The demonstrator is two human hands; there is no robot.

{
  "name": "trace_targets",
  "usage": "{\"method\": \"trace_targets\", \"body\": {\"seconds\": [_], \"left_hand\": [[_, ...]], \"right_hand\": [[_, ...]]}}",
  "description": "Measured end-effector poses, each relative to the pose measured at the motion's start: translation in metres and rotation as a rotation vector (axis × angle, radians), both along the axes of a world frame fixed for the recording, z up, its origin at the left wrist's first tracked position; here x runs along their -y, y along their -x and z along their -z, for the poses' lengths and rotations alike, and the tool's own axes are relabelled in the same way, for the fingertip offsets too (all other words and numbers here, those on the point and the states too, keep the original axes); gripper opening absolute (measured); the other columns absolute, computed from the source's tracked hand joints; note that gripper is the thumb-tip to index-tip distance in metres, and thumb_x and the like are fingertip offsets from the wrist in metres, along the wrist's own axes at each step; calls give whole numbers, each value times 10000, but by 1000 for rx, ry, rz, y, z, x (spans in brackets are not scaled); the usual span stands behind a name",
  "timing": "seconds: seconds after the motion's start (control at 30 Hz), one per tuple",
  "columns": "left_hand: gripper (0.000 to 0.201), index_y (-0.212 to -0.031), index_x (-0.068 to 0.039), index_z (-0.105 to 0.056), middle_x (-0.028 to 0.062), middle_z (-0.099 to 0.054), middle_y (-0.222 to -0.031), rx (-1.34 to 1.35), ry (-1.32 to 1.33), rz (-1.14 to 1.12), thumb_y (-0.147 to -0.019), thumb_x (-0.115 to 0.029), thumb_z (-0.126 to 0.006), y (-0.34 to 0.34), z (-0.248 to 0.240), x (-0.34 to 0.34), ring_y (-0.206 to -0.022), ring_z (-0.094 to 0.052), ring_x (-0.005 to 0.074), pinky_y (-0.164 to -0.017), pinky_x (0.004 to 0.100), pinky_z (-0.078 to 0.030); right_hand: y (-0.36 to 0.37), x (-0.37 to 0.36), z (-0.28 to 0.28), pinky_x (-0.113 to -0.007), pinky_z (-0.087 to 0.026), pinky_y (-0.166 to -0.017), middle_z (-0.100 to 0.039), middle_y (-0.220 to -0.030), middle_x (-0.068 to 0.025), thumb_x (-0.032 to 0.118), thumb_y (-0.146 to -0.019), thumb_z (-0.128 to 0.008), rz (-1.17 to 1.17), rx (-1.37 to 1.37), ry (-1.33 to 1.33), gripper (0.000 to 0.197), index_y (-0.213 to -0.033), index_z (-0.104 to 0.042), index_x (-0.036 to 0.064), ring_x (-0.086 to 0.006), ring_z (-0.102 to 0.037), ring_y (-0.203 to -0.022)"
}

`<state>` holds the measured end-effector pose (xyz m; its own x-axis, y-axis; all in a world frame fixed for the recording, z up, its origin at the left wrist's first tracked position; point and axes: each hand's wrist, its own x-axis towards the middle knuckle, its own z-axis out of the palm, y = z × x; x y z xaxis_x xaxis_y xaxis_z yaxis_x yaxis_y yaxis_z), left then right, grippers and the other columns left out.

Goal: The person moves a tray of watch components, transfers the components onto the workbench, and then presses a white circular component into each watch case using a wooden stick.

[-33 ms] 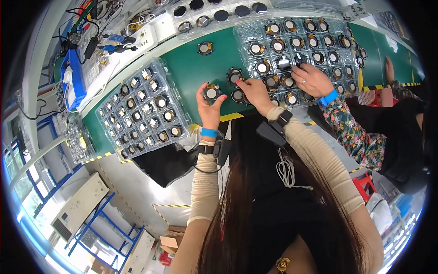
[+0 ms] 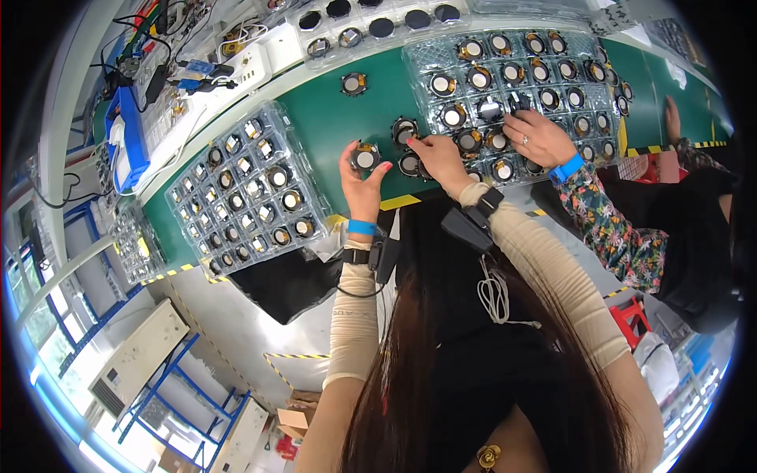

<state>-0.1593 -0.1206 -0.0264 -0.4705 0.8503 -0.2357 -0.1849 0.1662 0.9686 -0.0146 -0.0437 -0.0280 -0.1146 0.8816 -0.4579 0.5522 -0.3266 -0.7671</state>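
Observation:
Between the thumb and fingers of my left hand is a round watch case, its white disc facing up, held just above the green mat. My right hand is closed at a small group of similar cases, its fingertips on the upper watch case. A lower watch case lies against the same hand, partly covered by it. The undersides of my right fingers are hidden. Farther back, a single watch case rests on the mat.
Left of my hands lies a clear compartment tray filled with watch parts. Another clear tray of watch cases is at the right, where a co-worker's hand reaches in. A white power strip and blue bin stand behind.

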Motion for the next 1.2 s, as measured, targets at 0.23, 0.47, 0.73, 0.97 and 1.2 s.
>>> {"method": "trace_targets", "body": {"seconds": [0.23, 0.47, 0.73, 0.97, 1.2], "left_hand": [[635, -1248, -35, -468, 95, -545, -1152, -584, 22, 221, -697, -20, -785, -13, 9, -30, -1043, -551, 202, -909, 320, -455], [628, -1224, -49, -495, 136, -554, -1180, -627, 41, 276, -678, -75, -804, -29, 3, -41, -1079, -537, 268, -930, 347, -433], [628, -1224, -70, -508, 120, -548, -1181, -1012, -82, 445, -666, -117, -793, -29, 6, -59, -1075, -516, 315, -890, 400, -446], [598, -1202, -72, -541, 126, -539, -1141, -1240, 44, 536, -664, -170, -782, -36, 1, -79, -1047, -511, 322, -861, 404, -462], [494, -1212, -38, -553, 134, -603, -1025, -1066, 52, 360, -770, -158, -735, -19, 10, -85, -880, -604, 271, -741, 350, -516]], "right_hand": [[-23, 13, -19, -433, -474, -623, -623, -664, -209, 387, -839, -612, -20, -125, 95, 445, -709, -645, -37, -370, -636, -709], [-25, 6, -4, -464, -479, -680, -636, -759, -226, 332, -874, -581, -154, 107, -17, 380, -778, -651, -29, -394, -623, -769], [-60, 36, -52, -462, -485, -729, -650, -906, -211, 284, -886, -572, -354, 47, -100, 321, -992, -642, -11, -399, -615, -836], [-125, 74, -71, -378, -497, -704, -662, -879, -196, 233, -888, -595, -336, -117, 26, 278, -1048, -643, 11, -329, -645, -798], [-168, 80, -86, -392, -504, -714, -663, -867, -188, 247, -881, -593, -223, -108, 61, 256, -983, -667, 24, -355, -638, -802]]}}
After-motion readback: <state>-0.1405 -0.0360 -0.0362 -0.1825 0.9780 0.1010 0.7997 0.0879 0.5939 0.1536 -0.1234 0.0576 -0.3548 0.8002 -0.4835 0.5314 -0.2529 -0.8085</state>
